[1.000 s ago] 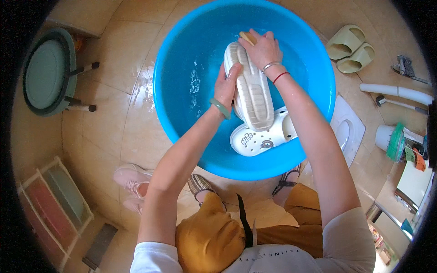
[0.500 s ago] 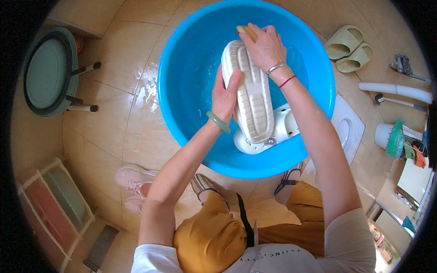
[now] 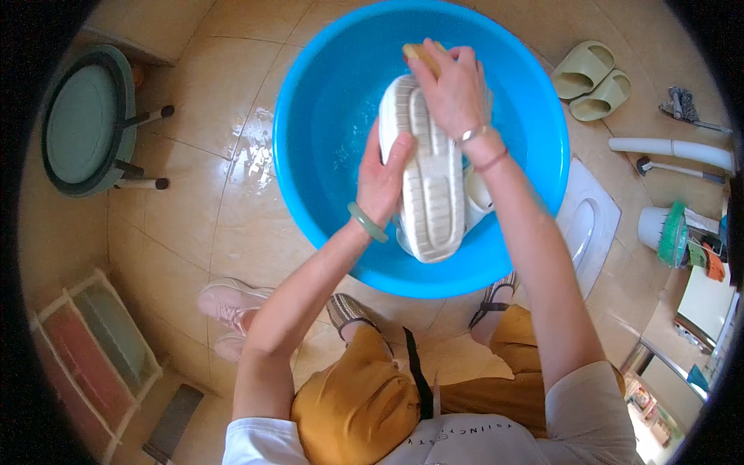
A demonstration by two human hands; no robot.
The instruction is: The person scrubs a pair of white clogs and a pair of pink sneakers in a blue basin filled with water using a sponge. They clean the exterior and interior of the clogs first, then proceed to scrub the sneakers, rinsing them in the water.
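Lengthwise, the upturned shoe (image 3: 434,190) slants away leftward, left hand (image 3: 380,170) gripping it, right hand (image 3: 457,93) a brush (image 3: 414,53).

The left hand (image 3: 380,172) grips an upturned white shoe (image 3: 434,182); beyond that hand, the right hand (image 3: 456,91) holds a tan block (image 3: 418,53).

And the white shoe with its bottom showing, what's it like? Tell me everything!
The white shoe is held lengthwise over the blue basin, ridged sole facing the camera. It looks like molded foam, with grooves across its edges. The left grip holds its left side. The right grip, with a tan block, overlaps its far end; whether it touches is unclear.
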